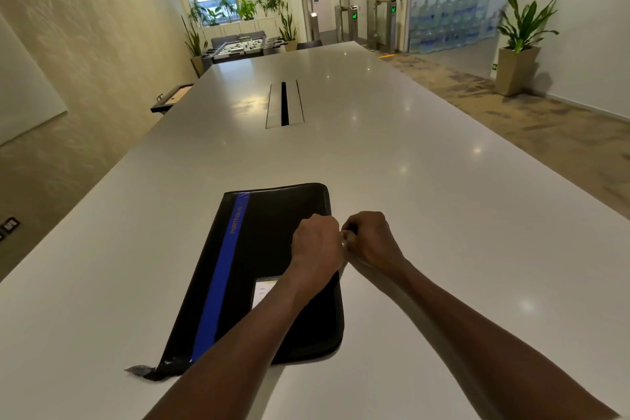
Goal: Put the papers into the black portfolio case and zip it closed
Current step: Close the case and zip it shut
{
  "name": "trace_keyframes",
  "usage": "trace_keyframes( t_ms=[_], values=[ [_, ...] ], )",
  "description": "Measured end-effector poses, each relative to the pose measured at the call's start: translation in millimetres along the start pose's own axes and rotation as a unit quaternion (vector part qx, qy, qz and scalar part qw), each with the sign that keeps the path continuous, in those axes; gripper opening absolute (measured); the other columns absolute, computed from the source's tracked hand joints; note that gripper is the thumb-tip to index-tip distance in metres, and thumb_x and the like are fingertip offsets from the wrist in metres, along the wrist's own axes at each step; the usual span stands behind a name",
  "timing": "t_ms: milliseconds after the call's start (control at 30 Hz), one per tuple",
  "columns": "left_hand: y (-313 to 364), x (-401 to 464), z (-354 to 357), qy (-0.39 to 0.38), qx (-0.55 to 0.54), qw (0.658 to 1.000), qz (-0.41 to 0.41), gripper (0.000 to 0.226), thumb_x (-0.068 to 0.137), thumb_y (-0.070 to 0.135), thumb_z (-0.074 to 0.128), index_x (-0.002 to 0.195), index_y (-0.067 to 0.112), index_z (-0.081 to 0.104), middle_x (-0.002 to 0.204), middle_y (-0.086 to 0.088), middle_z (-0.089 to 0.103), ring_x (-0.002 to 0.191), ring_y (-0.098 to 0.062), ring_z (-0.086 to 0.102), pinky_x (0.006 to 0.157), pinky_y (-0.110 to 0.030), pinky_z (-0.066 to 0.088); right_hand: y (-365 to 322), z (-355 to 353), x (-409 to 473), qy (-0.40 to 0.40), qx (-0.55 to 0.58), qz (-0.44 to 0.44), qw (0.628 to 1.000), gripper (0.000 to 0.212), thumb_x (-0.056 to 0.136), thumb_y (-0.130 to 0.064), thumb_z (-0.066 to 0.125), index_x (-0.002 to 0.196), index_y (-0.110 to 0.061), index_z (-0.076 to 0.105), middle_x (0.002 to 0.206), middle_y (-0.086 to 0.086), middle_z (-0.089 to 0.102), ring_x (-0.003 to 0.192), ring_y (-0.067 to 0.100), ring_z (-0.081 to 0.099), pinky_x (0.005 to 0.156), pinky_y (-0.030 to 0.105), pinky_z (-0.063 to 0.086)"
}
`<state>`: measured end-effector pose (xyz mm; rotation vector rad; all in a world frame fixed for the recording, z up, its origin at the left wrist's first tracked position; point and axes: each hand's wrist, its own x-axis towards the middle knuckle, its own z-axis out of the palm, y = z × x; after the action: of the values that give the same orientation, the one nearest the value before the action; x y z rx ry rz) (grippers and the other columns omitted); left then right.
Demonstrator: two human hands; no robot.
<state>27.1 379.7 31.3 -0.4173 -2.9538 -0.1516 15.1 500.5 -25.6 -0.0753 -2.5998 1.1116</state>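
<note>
A big white counter (392, 181) is stretching far into the room. The black portfolio case (272, 249) with a blue stripe is lying flat on its near part. Both hands are meeting at the case's right edge. The left hand (315, 239) is curling there, and the right hand (370, 235) is pinching something small and dark.

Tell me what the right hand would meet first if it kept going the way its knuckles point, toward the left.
The right hand would likely meet the left hand at once; they already look to be touching at the right edge of the black portfolio case with the blue stripe. Depth is unclear.
</note>
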Motion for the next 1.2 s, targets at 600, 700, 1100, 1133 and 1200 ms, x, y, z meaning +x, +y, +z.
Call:
trace_keyframes(
  t_ms=[600,700,1100,1133,1200],
  values=[
    [-0.6,4.6,0.6,-0.033,-0.085,0.995,-0.037,0.027,0.081,0.034,0.074,0.084,0.011,0.062,0.074,-0.002,0.058,0.063,-0.013,0.054,0.058,-0.021,0.042,6.1,26.0,72.3,0.079,0.061,0.061,0.993,0.018,0.078,-0.008,0.062,0.062,-0.009,0.070,0.063,0.005,0.068,0.064,0.016,0.065,0.064,0.040,0.057],
    [-0.6,5.2,0.8,-0.038,-0.093,0.994,-0.046,0.025,0.082,0.035,0.073,0.085,0.013,0.061,0.074,0.000,0.055,0.065,-0.012,0.054,0.061,-0.020,0.043,8.5,29.2,84.3,0.082,0.067,0.070,0.992,0.017,0.078,-0.007,0.064,0.062,-0.009,0.070,0.063,0.004,0.068,0.063,0.015,0.065,0.063,0.039,0.057],
    [0.9,11.9,9.4,-0.103,-0.075,0.988,-0.090,0.019,0.083,0.030,0.072,0.088,0.013,0.064,0.060,0.004,0.041,0.054,-0.012,0.045,0.063,-0.021,0.041,16.4,43.2,132.5,0.070,0.059,0.067,0.994,0.014,0.077,-0.006,0.063,0.068,-0.011,0.073,0.071,0.002,0.071,0.069,0.015,0.066,0.064,0.028,0.055],
    [1.6,13.1,9.4,-0.120,-0.062,0.986,-0.097,0.018,0.083,0.029,0.071,0.086,0.012,0.063,0.059,0.004,0.038,0.052,-0.012,0.042,0.063,-0.021,0.040,16.1,44.3,135.7,0.070,0.054,0.065,0.994,0.016,0.077,-0.005,0.062,0.069,-0.011,0.073,0.072,0.002,0.071,0.070,0.016,0.066,0.064,0.029,0.055],
    [2.6,15.1,10.5,-0.151,-0.028,0.983,-0.096,0.023,0.084,0.026,0.070,0.075,0.011,0.055,0.058,0.002,0.038,0.049,-0.012,0.038,0.062,-0.022,0.040,15.5,45.9,141.3,0.068,0.046,0.067,0.994,0.018,0.076,-0.003,0.059,0.069,-0.013,0.073,0.073,0.002,0.071,0.070,0.017,0.066,0.064,0.028,0.053]
  ],
)
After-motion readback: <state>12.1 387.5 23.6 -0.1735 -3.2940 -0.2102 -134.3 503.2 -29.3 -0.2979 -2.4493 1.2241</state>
